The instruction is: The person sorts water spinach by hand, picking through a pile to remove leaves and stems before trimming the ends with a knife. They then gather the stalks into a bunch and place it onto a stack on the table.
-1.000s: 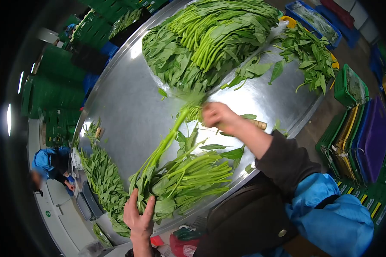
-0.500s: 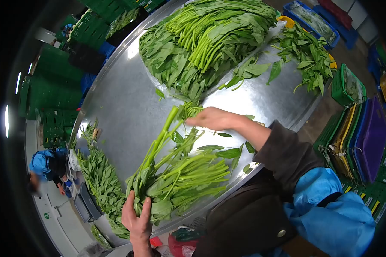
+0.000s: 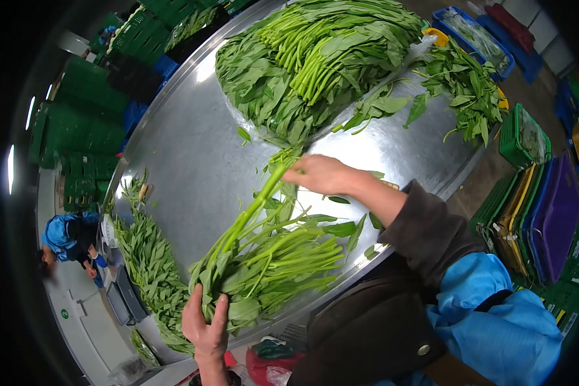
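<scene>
My left hand [image 3: 204, 325] is closed around the leafy end of a bunch of water spinach [image 3: 254, 209], whose thick green stems slant up and to the right. My right hand [image 3: 321, 174] has its fingers pinched at the upper stem ends; the fingertips are partly hidden. Beneath and beside the bunch lies a pile of cut water spinach [image 3: 296, 260], its pale stems toward the right. Short trimmings and loose leaves [image 3: 342, 228] are scattered on the metal table [image 3: 180, 180] around my right hand.
A large heap of water spinach [image 3: 302, 64] on plastic sits at the far side. More leaves lie along the left rim [image 3: 151, 276] and at far right [image 3: 460, 93]. Stacked crates [image 3: 550, 215] stand at right. A person in blue [image 3: 64, 238] is beyond the table at left.
The stems of the held bunch have swung right and come together at my right hand. My left hand stays nearly in place on the leaves.
</scene>
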Demonstrator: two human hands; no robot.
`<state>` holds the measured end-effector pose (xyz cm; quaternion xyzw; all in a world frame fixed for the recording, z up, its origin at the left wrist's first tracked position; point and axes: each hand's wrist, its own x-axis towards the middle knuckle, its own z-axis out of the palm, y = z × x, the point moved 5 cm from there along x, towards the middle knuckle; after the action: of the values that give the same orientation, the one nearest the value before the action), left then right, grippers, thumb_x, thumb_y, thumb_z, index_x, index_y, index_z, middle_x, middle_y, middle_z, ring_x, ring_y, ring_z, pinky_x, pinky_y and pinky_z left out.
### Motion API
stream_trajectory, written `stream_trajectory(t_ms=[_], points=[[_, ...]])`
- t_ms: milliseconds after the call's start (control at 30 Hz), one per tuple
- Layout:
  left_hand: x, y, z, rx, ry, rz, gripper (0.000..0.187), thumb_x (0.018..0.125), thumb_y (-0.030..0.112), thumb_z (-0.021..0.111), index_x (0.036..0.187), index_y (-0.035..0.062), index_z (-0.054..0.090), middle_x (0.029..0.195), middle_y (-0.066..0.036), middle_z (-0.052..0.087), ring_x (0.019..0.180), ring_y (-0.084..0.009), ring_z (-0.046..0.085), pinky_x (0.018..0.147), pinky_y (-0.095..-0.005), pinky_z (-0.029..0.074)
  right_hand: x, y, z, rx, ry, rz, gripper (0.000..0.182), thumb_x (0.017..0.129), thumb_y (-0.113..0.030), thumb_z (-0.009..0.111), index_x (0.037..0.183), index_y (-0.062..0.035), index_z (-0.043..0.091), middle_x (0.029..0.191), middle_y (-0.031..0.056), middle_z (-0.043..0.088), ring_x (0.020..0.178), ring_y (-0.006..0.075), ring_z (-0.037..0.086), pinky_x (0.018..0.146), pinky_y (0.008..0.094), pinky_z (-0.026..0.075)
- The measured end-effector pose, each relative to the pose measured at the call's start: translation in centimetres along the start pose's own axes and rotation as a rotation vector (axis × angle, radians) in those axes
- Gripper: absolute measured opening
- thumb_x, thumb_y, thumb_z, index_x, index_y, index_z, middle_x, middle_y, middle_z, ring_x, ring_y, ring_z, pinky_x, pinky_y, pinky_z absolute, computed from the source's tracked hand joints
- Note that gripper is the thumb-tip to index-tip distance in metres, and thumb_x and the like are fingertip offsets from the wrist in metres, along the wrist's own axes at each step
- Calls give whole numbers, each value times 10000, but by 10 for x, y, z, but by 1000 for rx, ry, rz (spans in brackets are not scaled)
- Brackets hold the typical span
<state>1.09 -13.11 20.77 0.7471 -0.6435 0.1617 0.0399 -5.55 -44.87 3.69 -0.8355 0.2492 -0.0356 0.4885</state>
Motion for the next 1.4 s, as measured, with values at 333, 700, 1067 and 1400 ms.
stream_trajectory(t_ms=[333, 700, 1067, 1400], points=[[2, 12, 2, -19, 42, 57, 456, 714, 46, 718, 1132, 201, 622, 1125, -226, 587, 871, -348, 618, 678, -370, 517, 6, -35, 42, 396, -253, -12, 423, 848, -428, 623, 993, -37, 693, 987, 115, 675, 847, 225, 646, 776, 325, 493], [0, 24, 4, -20, -14, 108, 447, 695, 80, 710, 1107, 239, 642, 1093, -172, 591, 837, -326, 599, 655, -363, 505, -11, -42, 0, 322, -534, -186, 274, 759, -244, 722, 917, -22, 700, 765, 27, 665, 674, 100, 583, 617, 245, 462], [13, 35, 1, -15, 32, 129, 409, 716, 75, 708, 1086, 235, 639, 1099, -180, 594, 859, -332, 603, 685, -374, 510, -31, -26, -10, 1054, -384, 42, 272, 803, -180, 729, 978, 21, 674, 803, 52, 660, 628, 85, 594, 580, 197, 463], [17, 44, -1, -23, 36, 145, 393, 707, 80, 714, 1065, 227, 648, 1079, -186, 602, 838, -331, 602, 675, -374, 510, -45, -65, -14, 1591, -149, 39, 208, 821, -216, 729, 879, -27, 664, 717, 4, 628, 542, 86, 587, 529, 233, 509]])
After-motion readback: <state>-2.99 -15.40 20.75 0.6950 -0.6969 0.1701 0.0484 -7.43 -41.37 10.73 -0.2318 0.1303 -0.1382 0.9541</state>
